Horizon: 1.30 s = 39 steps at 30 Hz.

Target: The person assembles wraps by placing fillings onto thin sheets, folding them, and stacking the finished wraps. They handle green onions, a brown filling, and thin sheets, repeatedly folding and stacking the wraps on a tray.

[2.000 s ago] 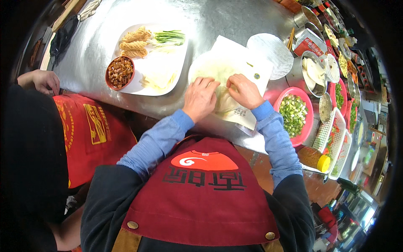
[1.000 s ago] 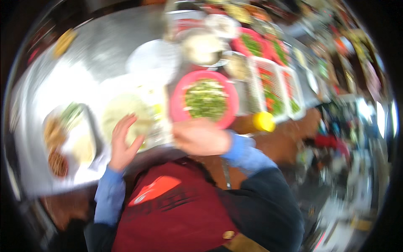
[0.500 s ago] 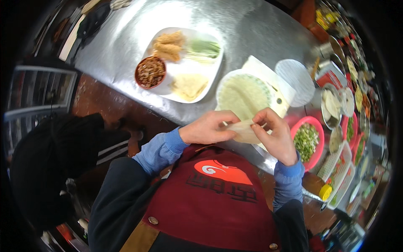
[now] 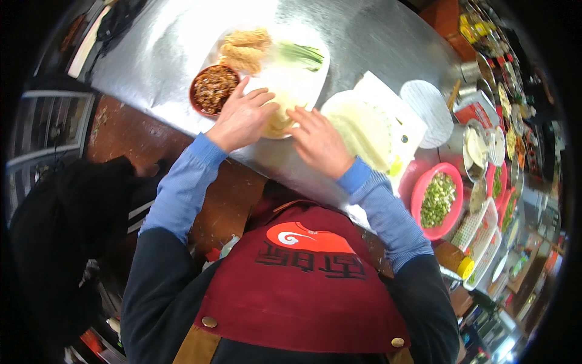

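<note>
A white rectangular plate lies on the metal table. Thin pale flatbread wrappers cover its near part. Over their left edge my left hand reaches with fingers stretched and apart. From the other side my right hand touches the wrappers with spread fingertips. Both hands are open, and they partly hide the near rim. Beside my left fingers stands a brown bowl of chopped brown filling. Golden fried pieces and green onion strips sit at the plate's far side.
Right of the plate, a round stack of pale wrappers rests by a white board. Farther right are a pink basin of chopped greens, a metal pot and a yellow-capped jar. A dark-clothed person is at left.
Both hands have moved left and away from me, from beside the round stack to the plate. The thin wrapper they held between them now lies on the plate.
</note>
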Each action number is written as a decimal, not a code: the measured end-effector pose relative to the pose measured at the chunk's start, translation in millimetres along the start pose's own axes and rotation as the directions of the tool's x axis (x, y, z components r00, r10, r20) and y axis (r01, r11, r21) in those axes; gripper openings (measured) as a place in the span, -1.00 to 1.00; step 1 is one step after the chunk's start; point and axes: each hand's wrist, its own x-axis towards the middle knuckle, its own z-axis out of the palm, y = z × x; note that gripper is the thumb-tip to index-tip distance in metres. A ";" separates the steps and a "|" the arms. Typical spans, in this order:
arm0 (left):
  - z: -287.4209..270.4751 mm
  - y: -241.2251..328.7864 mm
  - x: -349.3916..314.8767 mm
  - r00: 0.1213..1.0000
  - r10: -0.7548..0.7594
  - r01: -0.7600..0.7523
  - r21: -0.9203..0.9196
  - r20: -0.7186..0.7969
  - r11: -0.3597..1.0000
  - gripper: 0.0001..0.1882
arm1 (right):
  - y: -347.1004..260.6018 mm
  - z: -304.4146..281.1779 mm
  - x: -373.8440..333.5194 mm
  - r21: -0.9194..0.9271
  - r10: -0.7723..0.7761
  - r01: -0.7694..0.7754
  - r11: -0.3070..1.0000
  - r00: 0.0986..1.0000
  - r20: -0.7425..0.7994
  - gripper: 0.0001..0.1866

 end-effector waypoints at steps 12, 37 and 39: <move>27.2 112.4 -4.8 0.969 -0.226 0.244 -0.501 0.097 0.831 -0.85 | -19.8 -75.2 -140.6 -0.040 0.775 -0.819 0.573 0.556 -0.300 -0.84; 56.2 131.7 21.9 0.939 -0.295 0.344 -0.538 0.179 0.770 -0.90 | 92.7 -63.4 -132.2 0.262 0.972 -0.941 0.213 0.177 -0.152 -0.72; 57.1 131.3 24.8 0.943 -0.282 0.333 -0.543 0.178 0.771 -0.90 | 88.1 -68.6 -127.1 0.251 0.974 -0.947 0.201 0.165 -0.155 -0.71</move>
